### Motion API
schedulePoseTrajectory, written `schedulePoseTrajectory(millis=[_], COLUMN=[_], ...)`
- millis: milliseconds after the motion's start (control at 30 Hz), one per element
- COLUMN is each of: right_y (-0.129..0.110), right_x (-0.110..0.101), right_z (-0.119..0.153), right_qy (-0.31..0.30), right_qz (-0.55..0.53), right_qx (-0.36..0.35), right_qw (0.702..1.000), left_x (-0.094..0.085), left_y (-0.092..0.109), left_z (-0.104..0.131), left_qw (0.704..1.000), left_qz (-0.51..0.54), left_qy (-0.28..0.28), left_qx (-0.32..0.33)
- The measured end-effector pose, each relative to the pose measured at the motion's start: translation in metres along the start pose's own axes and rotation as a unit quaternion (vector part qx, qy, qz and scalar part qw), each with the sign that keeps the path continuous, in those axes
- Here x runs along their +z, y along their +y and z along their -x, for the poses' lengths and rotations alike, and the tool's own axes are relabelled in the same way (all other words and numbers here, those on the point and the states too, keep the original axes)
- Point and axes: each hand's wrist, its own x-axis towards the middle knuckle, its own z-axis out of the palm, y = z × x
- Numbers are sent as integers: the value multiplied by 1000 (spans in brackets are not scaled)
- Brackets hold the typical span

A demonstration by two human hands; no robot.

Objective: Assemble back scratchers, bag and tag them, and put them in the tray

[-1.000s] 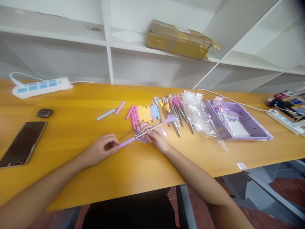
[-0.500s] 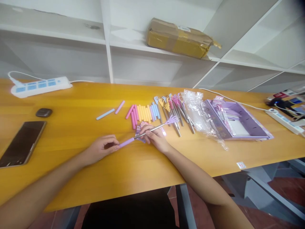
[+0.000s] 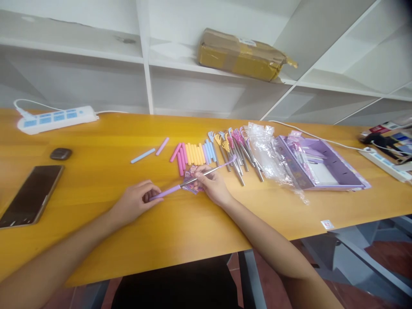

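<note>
Black glass formed the face of the smartphone (image 3: 30, 195), flat at the far left of the tabletop (image 3: 180, 240). Beyond it lay a dark oval case (image 3: 61, 153) and a white power strip (image 3: 58, 119).

Your left hand (image 3: 137, 199) pinched the lower-left end of the lilac handle sleeve (image 3: 167, 192) between thumb and fingers. This sleeve was on the back scratcher (image 3: 207, 173), which slanted up to the right between your hands. Past your left hand lay a loose blue tube (image 3: 143, 156) and a loose lilac tube (image 3: 162, 146), followed by a side-by-side group of pink, yellow, lilac and blue tubes (image 3: 195, 154).

Your right hand (image 3: 214, 186) pinched the metal shaft (image 3: 210, 171) between thumb and fingers, near the printed packets (image 3: 190, 189). The claw end extended to the right, close to the piled back scratchers (image 3: 240, 150). Clear plastic bags (image 3: 267, 143) lay beside that pile, against the open purple box (image 3: 325, 165). A second power strip (image 3: 384, 165) sat farther right.
</note>
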Motion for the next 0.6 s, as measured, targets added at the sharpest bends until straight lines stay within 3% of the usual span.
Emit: schedulePoseTrajectory(millis=[100,367,600], right_y=[-1,2,-1], right_x=[0,-2,0], right_z=[0,-1,3], right_qy=[11,-2,-25], right_qz=[18,17,32], right_qx=[-5,-7,-28], right_qw=[1000,1000,999], left_x=[1,4,3], left_y=[0,3,5], left_z=[3,5,5], left_qw=[999,999,994], left_qz=[-27,-28,73], left_qy=[12,-27,-81], left_qx=[21,33,-11])
